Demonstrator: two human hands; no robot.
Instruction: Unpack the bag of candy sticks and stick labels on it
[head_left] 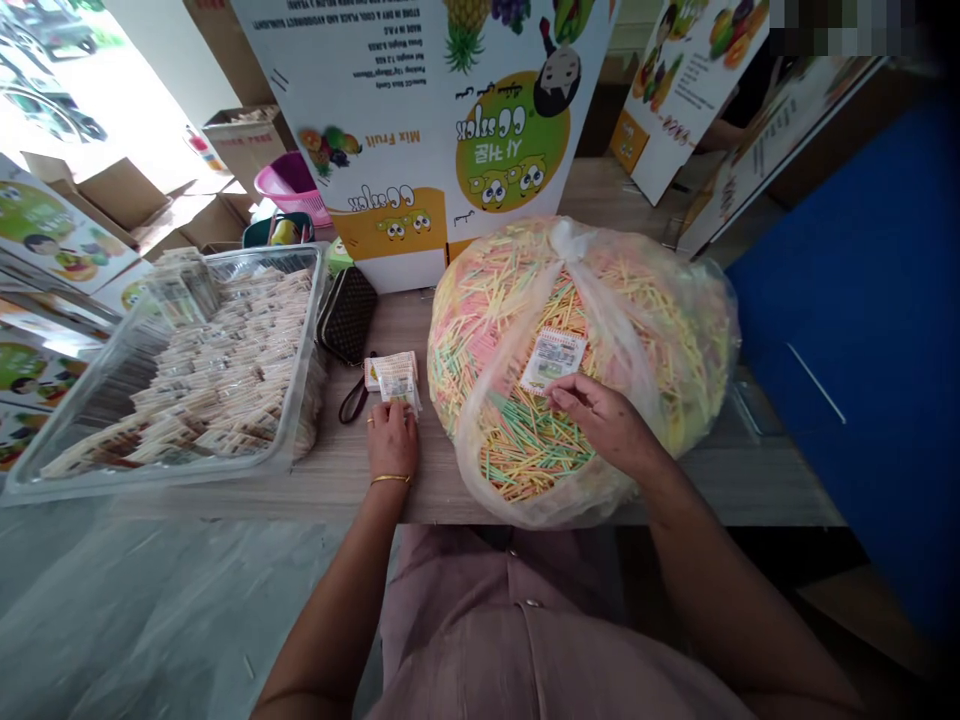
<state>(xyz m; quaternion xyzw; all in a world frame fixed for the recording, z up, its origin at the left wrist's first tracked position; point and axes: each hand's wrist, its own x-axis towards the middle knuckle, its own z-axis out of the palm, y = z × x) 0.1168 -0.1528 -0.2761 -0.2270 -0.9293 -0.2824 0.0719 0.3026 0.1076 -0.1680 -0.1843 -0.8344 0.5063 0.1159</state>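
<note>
My right hand [606,425] is closed, thumb and fingers pinching the lower edge of a small printed packet [555,357]. This packet is over the open mouth of a big clear plastic bag [675,330] full of thin candy sticks [536,440] in yellow, green, pink and orange. On the table to the left, my left hand [392,440] has its fingertips on the lower end of a clear packet [397,383], which lies on a small stack of packets [375,372]. What its thumb does is hidden.
A clear plastic tub [300,400] heaped with filled packets [232,360] stands at the left. A dark patterned pouch [349,315] with a strap lies beside it. Printed cartons [397,190] stand behind, near a pink basket [289,185]. A blue panel [847,330] bounds the right.
</note>
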